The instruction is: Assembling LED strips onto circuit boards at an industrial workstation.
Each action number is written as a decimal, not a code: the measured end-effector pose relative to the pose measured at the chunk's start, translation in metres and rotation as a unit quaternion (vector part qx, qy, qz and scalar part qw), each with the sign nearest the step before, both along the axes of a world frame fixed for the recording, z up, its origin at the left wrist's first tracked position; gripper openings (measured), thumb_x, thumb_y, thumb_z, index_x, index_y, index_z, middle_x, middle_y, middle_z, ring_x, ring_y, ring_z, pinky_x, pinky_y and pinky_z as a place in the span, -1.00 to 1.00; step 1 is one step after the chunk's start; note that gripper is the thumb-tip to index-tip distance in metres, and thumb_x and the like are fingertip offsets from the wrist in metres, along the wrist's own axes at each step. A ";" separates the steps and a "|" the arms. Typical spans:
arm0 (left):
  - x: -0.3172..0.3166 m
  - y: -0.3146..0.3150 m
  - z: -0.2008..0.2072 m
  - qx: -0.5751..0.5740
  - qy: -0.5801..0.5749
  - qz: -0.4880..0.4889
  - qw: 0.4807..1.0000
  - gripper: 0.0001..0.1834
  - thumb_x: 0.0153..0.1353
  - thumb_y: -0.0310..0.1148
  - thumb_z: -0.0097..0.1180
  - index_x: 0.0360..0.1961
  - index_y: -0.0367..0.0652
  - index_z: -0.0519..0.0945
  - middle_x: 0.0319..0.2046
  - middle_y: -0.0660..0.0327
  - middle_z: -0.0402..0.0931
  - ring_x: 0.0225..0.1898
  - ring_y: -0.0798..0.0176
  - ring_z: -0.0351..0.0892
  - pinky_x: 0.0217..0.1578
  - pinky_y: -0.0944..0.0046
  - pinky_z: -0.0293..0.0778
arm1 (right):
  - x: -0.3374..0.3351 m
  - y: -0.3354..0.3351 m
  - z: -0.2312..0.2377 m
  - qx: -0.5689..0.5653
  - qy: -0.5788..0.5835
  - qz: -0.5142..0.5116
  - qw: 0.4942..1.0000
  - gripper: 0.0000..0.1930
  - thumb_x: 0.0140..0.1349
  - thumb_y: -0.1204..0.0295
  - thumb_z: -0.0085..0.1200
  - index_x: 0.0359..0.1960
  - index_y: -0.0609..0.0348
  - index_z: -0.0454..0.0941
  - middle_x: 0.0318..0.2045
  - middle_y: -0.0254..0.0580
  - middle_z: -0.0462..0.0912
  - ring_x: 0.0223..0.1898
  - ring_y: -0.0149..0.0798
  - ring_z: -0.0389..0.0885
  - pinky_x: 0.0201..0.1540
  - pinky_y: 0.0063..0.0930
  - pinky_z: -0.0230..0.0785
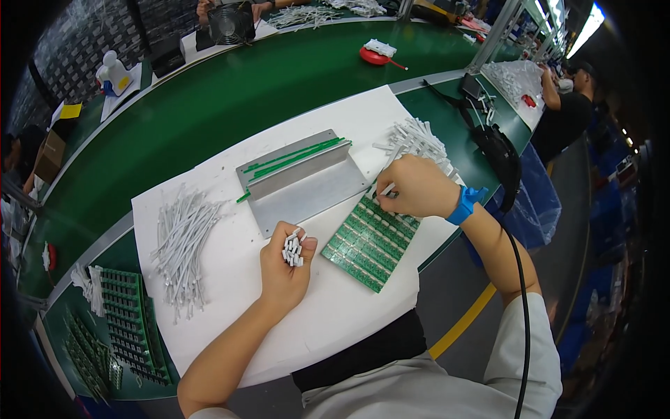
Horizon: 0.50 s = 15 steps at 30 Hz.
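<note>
My left hand (285, 269) is closed around a bundle of small white connector cables (293, 250), their ends poking out at the top of the fist. At the upper edge of a green circuit board panel (366, 246), my right hand (415, 187) pinches a small white connector piece, its fingertips over the board. The panel carries rows of small components. Beyond the right hand lies a pile of white cables (419, 140). A second white cable bundle (185, 244) is spread out left of my left hand.
A grey metal fixture (307, 185) with green strips (293, 159) stands behind the panel on white paper (230, 293). Stacked green boards (129, 321) sit at lower left. A red round object (375, 56) rests on the green conveyor (279, 77). Other people sit nearby; a black cable runs along my right arm.
</note>
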<state>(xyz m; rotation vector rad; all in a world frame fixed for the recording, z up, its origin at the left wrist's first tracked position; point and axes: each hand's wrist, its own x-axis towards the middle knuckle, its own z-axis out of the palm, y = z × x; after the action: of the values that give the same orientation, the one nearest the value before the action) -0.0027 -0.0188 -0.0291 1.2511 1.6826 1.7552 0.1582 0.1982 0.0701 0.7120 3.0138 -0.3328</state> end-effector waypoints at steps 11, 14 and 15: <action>-0.001 0.001 0.000 0.002 0.004 -0.003 1.000 -0.78 0.40 -0.35 0.18 -0.28 -0.19 0.39 -0.59 0.35 0.39 -0.53 0.52 0.28 -0.48 0.44 0.26 | -0.005 -0.007 -0.005 0.035 -0.018 -0.012 0.999 -0.83 0.00 0.35 0.28 -0.37 0.08 0.77 -0.46 -0.13 0.74 -0.38 -0.07 0.74 -0.28 -0.21 0.58; 0.000 0.001 0.000 0.013 0.004 0.001 1.000 -0.78 0.41 -0.35 0.17 -0.28 -0.19 0.39 -0.59 0.36 0.38 -0.53 0.52 0.27 -0.49 0.44 0.24 | -0.004 -0.001 -0.007 -0.011 0.007 -0.025 1.000 -0.85 -0.02 0.40 0.27 -0.42 0.16 0.77 -0.48 -0.14 0.75 -0.43 -0.12 0.74 -0.30 -0.33 0.57; 0.000 0.001 0.001 0.010 0.001 -0.001 1.000 -0.78 0.42 -0.34 0.17 -0.28 -0.19 0.39 -0.59 0.36 0.38 -0.53 0.52 0.26 -0.49 0.44 0.24 | -0.003 0.001 -0.008 -0.012 0.007 -0.025 1.000 -0.85 -0.02 0.40 0.27 -0.42 0.16 0.77 -0.48 -0.14 0.75 -0.43 -0.12 0.74 -0.30 -0.33 0.57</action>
<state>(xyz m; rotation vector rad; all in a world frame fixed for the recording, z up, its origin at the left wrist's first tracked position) -0.0030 -0.0178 -0.0286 1.2643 1.6679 1.7736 0.1551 0.1993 0.0624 0.7863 3.0034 -0.3757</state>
